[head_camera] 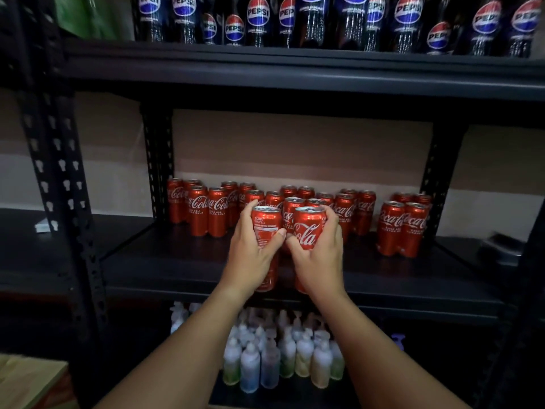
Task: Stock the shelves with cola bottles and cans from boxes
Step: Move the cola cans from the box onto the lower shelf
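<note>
- Red aluminium cola cans are what both hands are busy with: a small cluster held together at the front middle of the black metal shelf [182,261].
- The left hand [250,255] curls round the left-hand can [267,224], thumb across its printed face and the other fingers out of sight behind it.
- The right hand [320,261] wraps the right-hand can [308,228] the same way, thumb on the logo and fingers [331,215] hooked over its far side near the rim.
- Thumb tips nearly meet between the two cans, so the hands squeeze the cluster inward; I'd say that keeps the cans moving as one block.
- More red shows below each hand, which suggests further cans underneath, though whether they are stacked or wrapped as a pack I cannot tell.
- A third can [292,211] stands just behind and between the held pair, touching them as far as I can see.
- Behind that, rows of stocked cans [206,211] line the back of the shelf, with a separate group [402,228] well apart to the right.
- My guess is that the cluster is being pushed back to join those rows, filling the bare middle.
- Above, Pepsi bottles [258,19] crowd the upper shelf; below, pale spray bottles [283,355] fill the lower one.
- A cardboard box [26,382] shows at the bottom left.
</note>
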`<state>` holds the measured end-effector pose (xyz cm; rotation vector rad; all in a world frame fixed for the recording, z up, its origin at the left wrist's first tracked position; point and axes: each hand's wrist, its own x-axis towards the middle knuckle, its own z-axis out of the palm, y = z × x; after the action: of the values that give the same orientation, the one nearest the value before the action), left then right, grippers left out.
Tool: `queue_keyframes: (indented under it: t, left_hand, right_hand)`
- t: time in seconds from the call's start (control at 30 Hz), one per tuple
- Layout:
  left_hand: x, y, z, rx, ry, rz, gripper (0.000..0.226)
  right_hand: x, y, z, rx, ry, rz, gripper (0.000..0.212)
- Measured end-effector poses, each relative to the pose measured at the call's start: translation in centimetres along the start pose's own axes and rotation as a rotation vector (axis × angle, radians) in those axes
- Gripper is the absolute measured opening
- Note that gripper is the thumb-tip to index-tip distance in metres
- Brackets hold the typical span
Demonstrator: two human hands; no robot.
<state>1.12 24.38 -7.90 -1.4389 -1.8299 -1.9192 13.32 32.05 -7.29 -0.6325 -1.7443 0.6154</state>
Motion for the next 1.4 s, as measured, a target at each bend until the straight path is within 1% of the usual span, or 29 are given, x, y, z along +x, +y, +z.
queue_keyframes:
  t: [0.2,0.37,0.5,0.63,0.73,0.83,0.93,1.07,1.13,1.2,1.3,1.4]
  left_hand:
    - [1.9,-2.2,0.9,0.013,-0.027,-0.014,0.076]
    - [2.4,-4.0,1.6,0.027,-0.024,-0.026,0.077]
    - [2.5,-5.2,1.9,-0.006,0.007,-0.045,0.077]
    - [2.7,-5.7,2.4,-0.028,0.001,-0.053,0.079]
    - [2.5,-6.1,2.7,-0.070,-0.048,-0.081,0.086]
    - [1.9,-6.7,3.1,-0.088,-0.062,-0.129,0.091]
    - [1.9,-6.8,3.3,-0.099,-0.068,-0.147,0.092]
    - [1.8,-6.8,3.0,-0.101,-0.053,-0.154,0.091]
    - [1.5,-6.7,2.9,-0.104,-0.012,-0.167,0.095]
    - [1.3,-6.8,2.8,-0.073,0.054,-0.163,0.098]
    - [1.2,-7.1,2.8,0.023,0.135,-0.127,0.098]
    - [1.4,-7.5,2.9,0.061,0.144,-0.114,0.094]
  right_hand:
    - [1.8,1.6,2.0,-0.005,0.014,0.040,0.082]
    - [2.0,3.6,3.4,-0.025,0.022,0.048,0.082]
    - [2.0,4.6,4.2,-0.073,0.070,0.062,0.084]
    - [2.4,5.0,5.3,-0.120,0.118,0.100,0.090]
    - [2.7,4.9,6.2,-0.183,0.137,0.147,0.095]
    - [3.0,4.9,7.1,-0.231,0.147,0.193,0.099]
    - [3.0,5.3,7.4,-0.245,0.149,0.188,0.103]
    - [2.6,6.2,6.9,-0.137,0.084,0.209,0.112]
    - [2.8,6.9,6.0,-0.028,0.026,0.234,0.115]
    - [3.1,7.9,4.8,0.039,-0.055,0.214,0.116]
    - [3.3,8.9,3.1,0.064,-0.176,0.186,0.115]
    - [3.1,9.5,2.8,0.070,-0.237,0.204,0.111]
